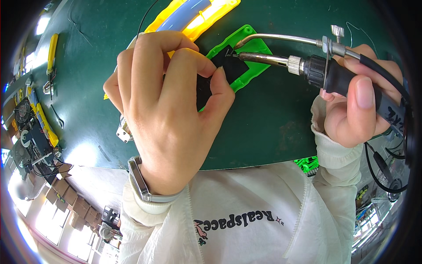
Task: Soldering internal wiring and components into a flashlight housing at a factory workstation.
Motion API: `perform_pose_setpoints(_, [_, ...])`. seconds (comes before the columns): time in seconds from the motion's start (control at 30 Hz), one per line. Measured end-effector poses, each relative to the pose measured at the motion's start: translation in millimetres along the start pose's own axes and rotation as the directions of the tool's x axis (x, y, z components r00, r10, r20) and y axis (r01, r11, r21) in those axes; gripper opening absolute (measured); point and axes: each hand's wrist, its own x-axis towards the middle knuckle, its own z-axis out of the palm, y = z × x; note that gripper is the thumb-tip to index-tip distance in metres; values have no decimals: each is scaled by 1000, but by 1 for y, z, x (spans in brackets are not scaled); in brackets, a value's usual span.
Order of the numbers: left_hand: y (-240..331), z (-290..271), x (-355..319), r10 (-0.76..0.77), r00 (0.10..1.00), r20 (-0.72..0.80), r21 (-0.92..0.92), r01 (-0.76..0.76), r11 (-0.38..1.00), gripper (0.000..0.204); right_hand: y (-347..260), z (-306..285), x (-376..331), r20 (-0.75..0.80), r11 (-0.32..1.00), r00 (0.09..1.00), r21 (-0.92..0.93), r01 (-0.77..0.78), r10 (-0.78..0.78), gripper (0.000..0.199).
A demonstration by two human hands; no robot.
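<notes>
My right hand point(362, 99) grips a soldering iron point(314, 70) by its dark handle. A thin metal solder-feed tube point(285, 38) is clamped above the iron and bends down toward its tip. The tip meets a small metal contact on a black block point(235, 67), which lies in a bright green plastic shell point(259, 44). Over the shell's left side, my left hand point(169, 97) is closed, thumb and forefinger pinched together at the block's edge. What the pinch holds is hidden. Just beyond lies a yellow plastic shell point(222, 9) with a blue cylinder point(182, 15) in it.
Yellow-handled cutters point(52, 53) and another yellow-handled tool point(44, 123) lie at the left of the green tabletop point(263, 132). Black cables point(378, 176) hang at the right. Bright green pieces point(307, 164) show below the near table edge.
</notes>
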Motion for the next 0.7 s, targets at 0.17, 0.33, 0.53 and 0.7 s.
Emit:
perform_pose_setpoints(0.17, [1,-2,1,-2,1000,10,6,2,1000,13,1,-3,0,-15,999,999,-38,32,-32,28])
perform_pose_setpoints(0.33, [2,-3,1,-25,999,27,1,25,1000,13,0,-2,-2,-39,998,999,-55,14,-16,29])
perform_pose_setpoints(0.53, [2,-6,1,-27,998,54,14,27,1000,11,0,-4,-1,-12,1000,1000,-22,-20,19,29])
perform_pose_setpoints(0.7, [2,-7,1,-4,998,60,19,3,1000,12,0,-2,-1,-27,999,1000,-40,-6,5,29])
